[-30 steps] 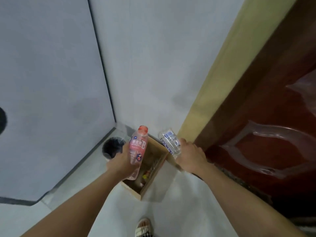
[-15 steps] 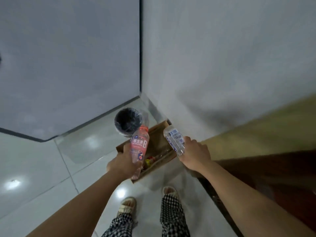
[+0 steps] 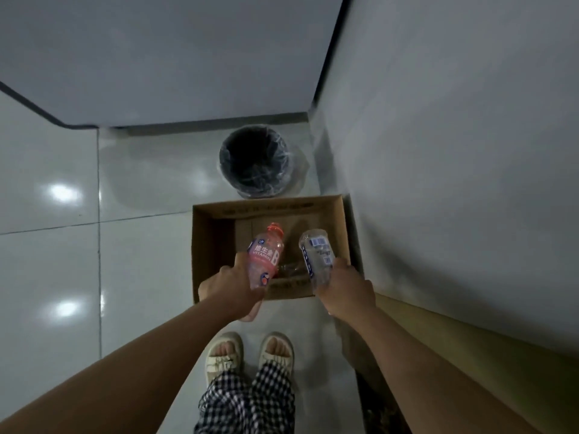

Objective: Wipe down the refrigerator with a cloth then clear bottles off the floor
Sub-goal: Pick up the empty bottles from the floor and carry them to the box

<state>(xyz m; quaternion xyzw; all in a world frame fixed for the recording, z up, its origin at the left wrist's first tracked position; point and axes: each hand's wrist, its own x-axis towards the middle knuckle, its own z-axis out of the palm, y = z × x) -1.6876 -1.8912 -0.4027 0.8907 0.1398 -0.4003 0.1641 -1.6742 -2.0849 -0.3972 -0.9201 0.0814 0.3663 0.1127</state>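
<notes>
My left hand [image 3: 233, 288] grips a pink vitamin drink bottle [image 3: 264, 253] with a red cap, its cap pointing away from me. My right hand [image 3: 346, 288] grips a clear plastic bottle [image 3: 316, 256] with a blue and white label. Both bottles hang over the near half of an open cardboard box [image 3: 206, 242] on the floor. Inside the box, between the two bottles, something clear lies on the bottom; I cannot tell what it is. The large pale panel [image 3: 175, 54] at the top may be the refrigerator.
A round bin [image 3: 254, 162] with a dark plastic liner stands just beyond the box, in the corner. A grey wall [image 3: 454, 151] runs along the right. The floor [image 3: 50, 261] is glossy light tile. My sandalled feet [image 3: 250, 355] stand right before the box.
The view has swung down over the box, which now lies square in front of me. Both hands have carried their bottles over the box opening, still gripping them.
</notes>
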